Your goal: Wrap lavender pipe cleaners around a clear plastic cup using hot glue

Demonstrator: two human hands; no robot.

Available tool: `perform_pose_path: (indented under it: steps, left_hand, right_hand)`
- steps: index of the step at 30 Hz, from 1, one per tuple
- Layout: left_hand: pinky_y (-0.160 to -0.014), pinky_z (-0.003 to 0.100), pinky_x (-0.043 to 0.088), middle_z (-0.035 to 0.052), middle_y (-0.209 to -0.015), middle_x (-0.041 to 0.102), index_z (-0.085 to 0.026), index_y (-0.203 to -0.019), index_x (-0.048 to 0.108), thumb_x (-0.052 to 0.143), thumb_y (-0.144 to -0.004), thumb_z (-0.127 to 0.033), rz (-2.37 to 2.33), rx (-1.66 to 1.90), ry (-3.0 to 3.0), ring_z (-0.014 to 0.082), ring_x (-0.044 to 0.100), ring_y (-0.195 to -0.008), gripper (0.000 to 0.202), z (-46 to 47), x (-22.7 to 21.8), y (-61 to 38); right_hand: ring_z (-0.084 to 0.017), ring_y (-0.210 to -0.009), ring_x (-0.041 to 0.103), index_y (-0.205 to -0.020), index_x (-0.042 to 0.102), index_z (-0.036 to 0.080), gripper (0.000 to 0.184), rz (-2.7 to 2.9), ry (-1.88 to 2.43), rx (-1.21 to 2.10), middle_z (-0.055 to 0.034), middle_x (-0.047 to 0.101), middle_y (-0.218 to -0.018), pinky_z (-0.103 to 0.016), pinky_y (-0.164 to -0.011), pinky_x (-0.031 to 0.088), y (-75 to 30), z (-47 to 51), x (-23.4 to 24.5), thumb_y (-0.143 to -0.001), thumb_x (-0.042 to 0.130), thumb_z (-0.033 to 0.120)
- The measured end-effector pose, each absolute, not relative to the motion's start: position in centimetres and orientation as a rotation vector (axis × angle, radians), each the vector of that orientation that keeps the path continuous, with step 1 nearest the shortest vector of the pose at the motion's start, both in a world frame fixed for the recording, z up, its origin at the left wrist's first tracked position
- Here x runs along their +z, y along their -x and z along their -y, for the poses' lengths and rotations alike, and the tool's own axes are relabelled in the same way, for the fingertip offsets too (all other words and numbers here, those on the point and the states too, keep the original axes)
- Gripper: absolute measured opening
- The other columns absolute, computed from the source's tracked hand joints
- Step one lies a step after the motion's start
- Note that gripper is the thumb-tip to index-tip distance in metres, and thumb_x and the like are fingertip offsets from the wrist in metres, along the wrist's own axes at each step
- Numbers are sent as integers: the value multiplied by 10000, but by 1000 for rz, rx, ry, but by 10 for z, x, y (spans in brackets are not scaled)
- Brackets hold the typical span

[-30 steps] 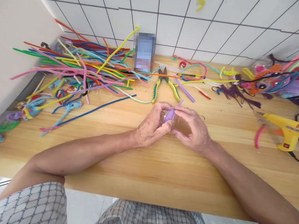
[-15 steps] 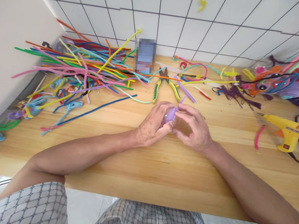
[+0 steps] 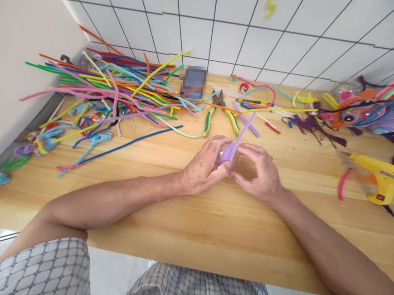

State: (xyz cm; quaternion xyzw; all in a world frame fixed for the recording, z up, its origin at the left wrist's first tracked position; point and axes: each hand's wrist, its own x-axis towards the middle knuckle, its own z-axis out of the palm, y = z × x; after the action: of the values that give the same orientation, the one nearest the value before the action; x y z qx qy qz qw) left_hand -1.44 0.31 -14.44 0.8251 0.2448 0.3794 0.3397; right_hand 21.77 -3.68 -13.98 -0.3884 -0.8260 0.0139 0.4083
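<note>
My left hand [image 3: 205, 164] and my right hand [image 3: 259, 169] meet over the middle of the wooden table [image 3: 191, 220]. Between their fingertips they pinch a purple pipe cleaner [image 3: 234, 146], partly wound into a small bundle, with a straight free end sticking up and away toward the far side. Both hands are closed on it. Behind the right hand's fingers something small and clear may sit, but I cannot make it out.
A large heap of coloured pipe cleaners [image 3: 119, 91] covers the far left. Green-and-yellow pliers [image 3: 220, 113] lie just beyond the hands. A yellow glue gun [image 3: 382, 178] lies at the right, a colourful pipe-cleaner figure [image 3: 367, 111] at the far right. A tiled wall [image 3: 227, 27] backs the table.
The purple pipe cleaner's free end now sticks out longer and straighter above the hands. The fingers have shifted slightly around the bundle; the view has tilted a little.
</note>
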Motion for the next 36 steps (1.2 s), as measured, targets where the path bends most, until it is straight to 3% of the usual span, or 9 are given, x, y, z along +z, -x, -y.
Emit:
perform_pose_path:
  steps: [5, 13, 18, 21, 28, 36]
  left_hand:
    - [-1231, 555, 491, 212, -1514, 550, -184, -1564, 400, 493, -1123, -416, -628, 981, -2154, 328, 539, -1457, 506, -5, -145, 15]
    - [-1248, 579, 474, 224, -1530, 537, -172, -1567, 389, 484, -1129, -428, -632, 984, -2126, 335, 529, -1471, 517, -4, -147, 14]
    - [-1250, 557, 483, 221, -1530, 541, -154, -1548, 418, 510, -1117, -448, -693, 1005, -2052, 334, 517, -1500, 530, -2, -144, 12]
    - [-1241, 568, 494, 222, -1516, 554, -153, -1541, 427, 528, -1114, -448, -688, 1019, -2064, 331, 536, -1481, 529, 0, -143, 11]
    - [-1236, 586, 495, 203, -1516, 590, -187, -1538, 445, 545, -1110, -424, -647, 1027, -2093, 331, 564, -1452, 499, 2, -142, 11]
    - [-1287, 593, 474, 152, -1559, 573, -279, -1529, 451, 588, -1073, -347, -648, 996, -2102, 331, 525, -1518, 481, 1, -138, 10]
  right_hand:
    - [-371, -1260, 767, -1567, 584, 297, 674, 2119, 989, 54, -149, 765, -1406, -584, -1057, 657, -218, 37, -135, -940, 828, 266]
    - [-375, -1270, 760, -1592, 561, 288, 691, 2124, 1000, 51, -158, 758, -1410, -588, -1061, 656, -217, 37, -136, -945, 799, 251]
    - [-394, -1330, 717, -1604, 504, 257, 763, 2083, 1003, 113, -201, 703, -1451, -620, -1070, 651, -210, 37, -140, -939, 850, 397]
    - [-389, -1396, 678, -1537, 529, 261, 703, 2022, 1004, 175, -209, 667, -1485, -628, -1094, 639, -207, 37, -143, -938, 856, 429]
    - [-355, -1392, 713, -1487, 526, 256, 630, 1988, 1013, 375, -210, 681, -1511, -531, -1049, 674, -209, 37, -147, -959, 848, 378]
    - [-373, -1412, 704, -1634, 413, 252, 791, 1982, 1073, 511, -213, 658, -1572, -569, -1125, 632, -207, 38, -150, -966, 812, 391]
